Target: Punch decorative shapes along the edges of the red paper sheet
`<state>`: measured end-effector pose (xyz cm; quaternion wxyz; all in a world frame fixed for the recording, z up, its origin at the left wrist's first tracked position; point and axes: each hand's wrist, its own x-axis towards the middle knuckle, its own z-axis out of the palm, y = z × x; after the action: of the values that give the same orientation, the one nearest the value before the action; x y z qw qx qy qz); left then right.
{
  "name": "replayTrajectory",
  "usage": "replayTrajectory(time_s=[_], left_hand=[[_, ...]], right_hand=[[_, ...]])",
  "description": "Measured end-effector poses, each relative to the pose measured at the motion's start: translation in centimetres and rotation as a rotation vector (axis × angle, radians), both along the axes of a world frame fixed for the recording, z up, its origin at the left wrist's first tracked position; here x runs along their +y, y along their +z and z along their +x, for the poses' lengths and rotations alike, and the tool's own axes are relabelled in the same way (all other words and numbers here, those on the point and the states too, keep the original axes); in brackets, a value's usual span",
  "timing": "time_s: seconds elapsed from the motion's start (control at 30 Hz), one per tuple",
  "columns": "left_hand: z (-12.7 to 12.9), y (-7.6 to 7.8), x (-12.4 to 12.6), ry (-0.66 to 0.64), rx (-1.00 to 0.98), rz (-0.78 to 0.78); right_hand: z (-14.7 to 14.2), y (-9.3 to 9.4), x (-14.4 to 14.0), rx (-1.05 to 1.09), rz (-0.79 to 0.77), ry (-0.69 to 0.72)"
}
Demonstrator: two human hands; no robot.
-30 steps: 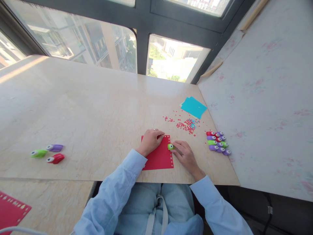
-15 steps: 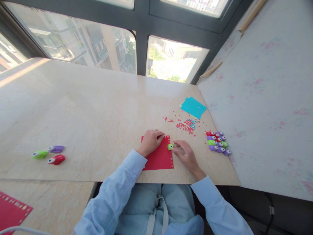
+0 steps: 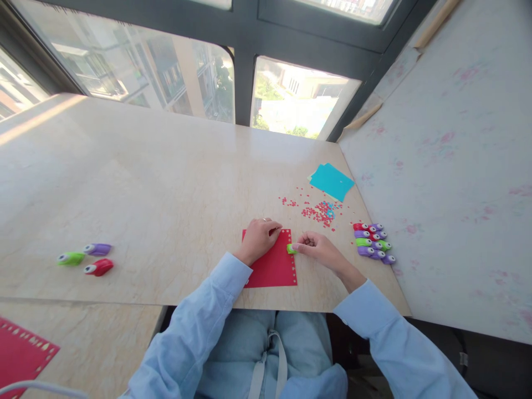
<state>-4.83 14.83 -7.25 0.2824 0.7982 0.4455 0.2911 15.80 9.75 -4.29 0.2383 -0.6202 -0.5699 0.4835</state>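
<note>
A red sheet of paper with small holes punched along its top and right edges lies near the table's front edge. My left hand rests on the sheet's upper part, fingers curled together at the top edge. At the sheet's right edge sits a small green craft punch. The thumb of my right hand lies on this punch, with the other fingers curled beside it. What is under the punch is hidden.
Red and blue punched paper bits are scattered beyond my right hand. Blue sheets lie behind them. Several craft punches stand grouped by the wall, and three more lie at left. Another punched red sheet is at lower left.
My right hand has turned, its wrist and forearm swinging right and upward, and the thumb now covers more of the green punch. My left hand stays on the paper. The view shifted slightly.
</note>
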Motion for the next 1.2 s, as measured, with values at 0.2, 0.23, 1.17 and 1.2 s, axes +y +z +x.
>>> replayTrajectory(time_s=[0.2, 0.23, 1.17, 1.2], left_hand=[[0.0, -0.1, 0.0, -0.008, -0.001, 0.004], [0.0, -0.1, 0.0, -0.007, 0.002, 0.006], [0.1, -0.1, 0.0, 0.010, 0.017, -0.029], [0.1, -0.1, 0.0, 0.010, 0.018, -0.028]], right_hand=[[-0.1, 0.7, 0.7, -0.063, -0.074, 0.033], [-0.1, 0.8, 0.9, -0.077, -0.086, 0.037], [-0.3, 1.4, 1.7, -0.194, -0.228, 0.029], [-0.4, 1.5, 1.7, -0.197, -0.226, 0.025]])
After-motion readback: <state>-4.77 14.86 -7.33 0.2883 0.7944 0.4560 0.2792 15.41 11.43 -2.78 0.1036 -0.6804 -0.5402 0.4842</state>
